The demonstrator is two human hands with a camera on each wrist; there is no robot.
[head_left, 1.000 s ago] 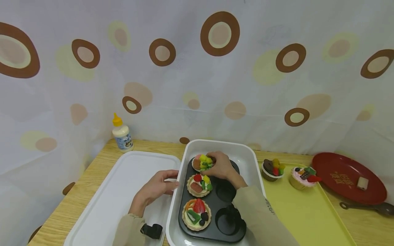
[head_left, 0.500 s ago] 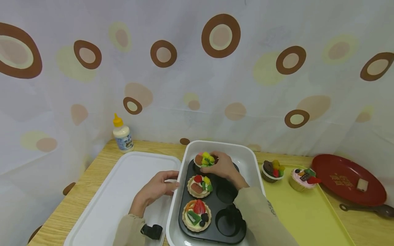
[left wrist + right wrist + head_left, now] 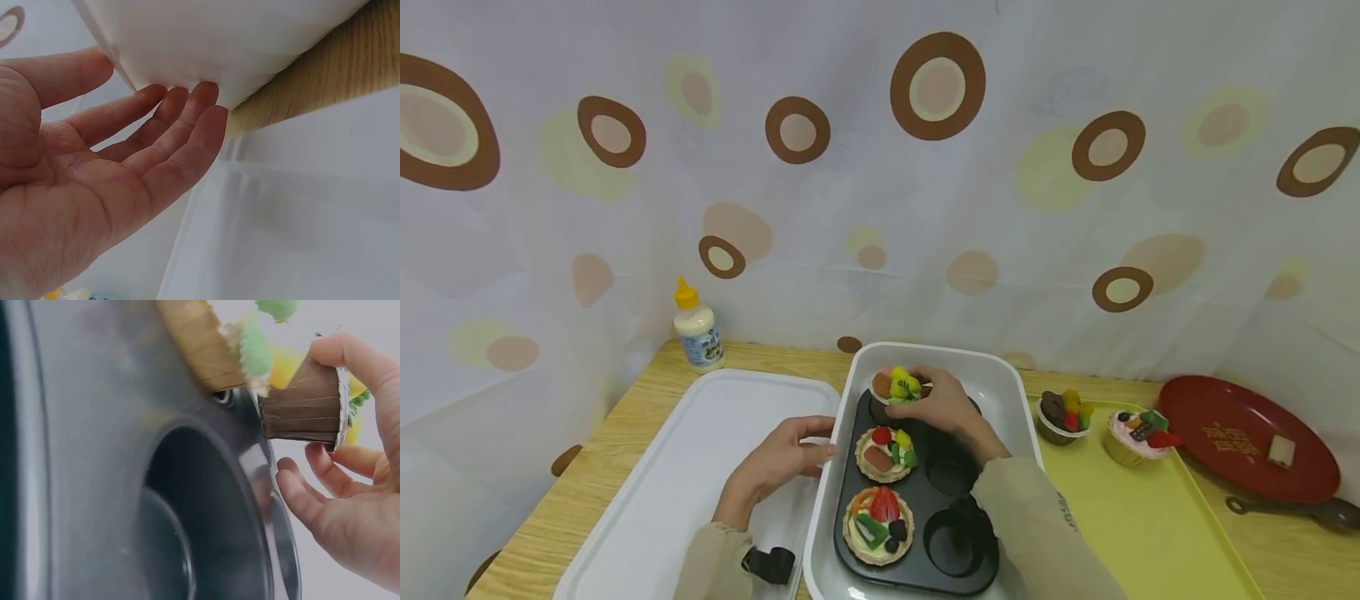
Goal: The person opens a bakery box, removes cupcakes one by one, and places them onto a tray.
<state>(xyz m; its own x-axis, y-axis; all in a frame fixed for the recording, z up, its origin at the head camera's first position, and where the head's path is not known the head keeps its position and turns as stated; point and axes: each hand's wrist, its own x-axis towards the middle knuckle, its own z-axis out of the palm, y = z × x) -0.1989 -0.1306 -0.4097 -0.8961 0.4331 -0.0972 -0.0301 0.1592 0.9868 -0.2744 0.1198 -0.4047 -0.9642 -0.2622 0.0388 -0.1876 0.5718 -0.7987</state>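
Observation:
In the head view my right hand (image 3: 936, 408) pinches a toy cupcake (image 3: 893, 387) with fruit on top at the far-left cup of the black muffin tin (image 3: 925, 533). The right wrist view shows the cupcake's brown pleated cup (image 3: 303, 409) between thumb and fingers, raised out of its hollow. Two fruit tarts sit in the same row, the middle tart (image 3: 886, 456) and the near tart (image 3: 878, 525). My left hand (image 3: 782, 458) touches the left wall of the white basin (image 3: 822, 533) holding the tin. Its fingertips (image 3: 203, 94) rest on the outside, fingers fairly straight.
A white tray (image 3: 662, 492) lies at left, with a yellow-capped bottle (image 3: 698, 333) behind it. At right are a yellow tray (image 3: 1135, 533) with a chocolate cupcake (image 3: 1063, 417) and pink cupcake (image 3: 1138, 437), a red plate (image 3: 1240, 450) and a dark spoon (image 3: 1300, 508).
My right hand has lifted the cupcake a little from the far-left cup of the tin. The left hand stays at the basin wall.

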